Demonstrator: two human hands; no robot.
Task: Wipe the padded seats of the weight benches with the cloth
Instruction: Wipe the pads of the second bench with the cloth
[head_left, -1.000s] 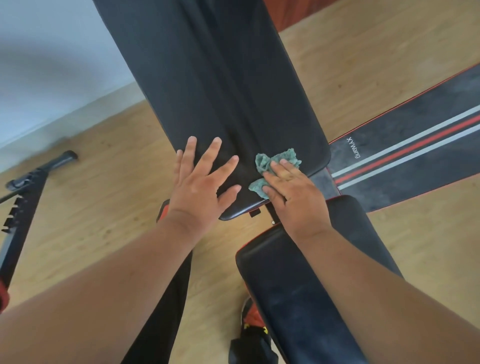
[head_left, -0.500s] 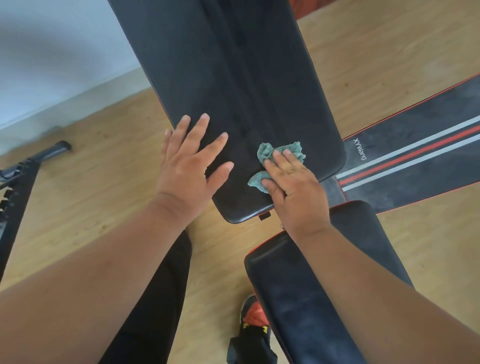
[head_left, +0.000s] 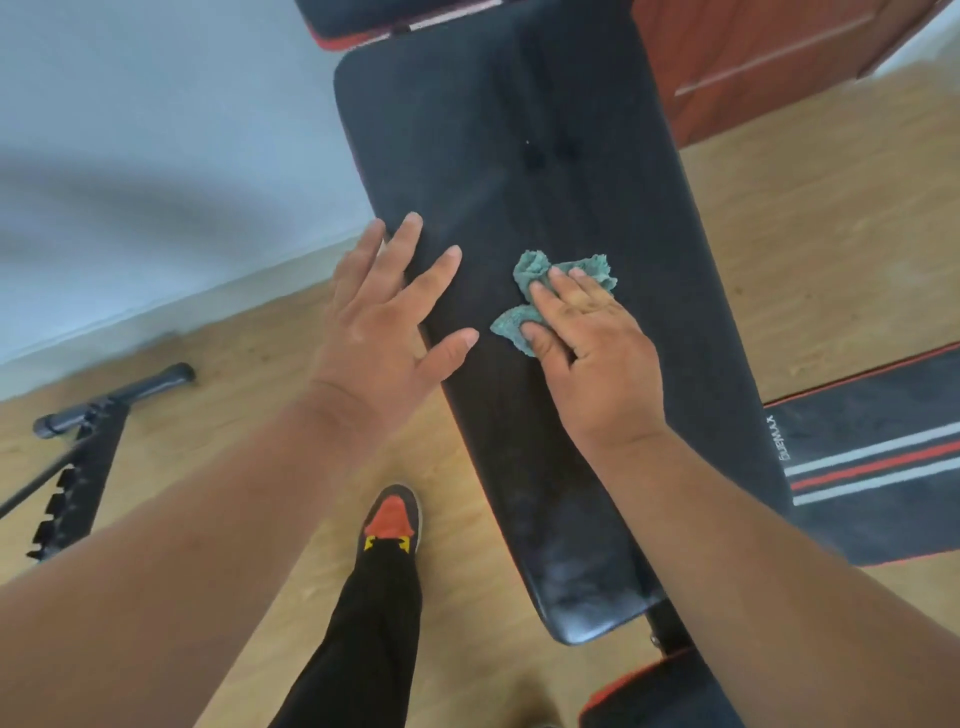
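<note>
Both hands on bench pad (head_left: 524, 156): left hand (head_left: 382, 325) spread flat, right hand (head_left: 592, 353) fingers pressing cloth (head_left: 524, 275).

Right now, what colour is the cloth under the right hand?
Teal green cloth, seen in the head view, pressed on the black bench pad.

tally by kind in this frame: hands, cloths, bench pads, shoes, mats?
Hands: 2, left hand flat on the long pad, right hand pressing the cloth
Cloths: 1, green cloth
Bench pads: 3, long pad, one at the top edge, one at bottom right
Shoes: 1
Mats: 1
Total: 8
</note>
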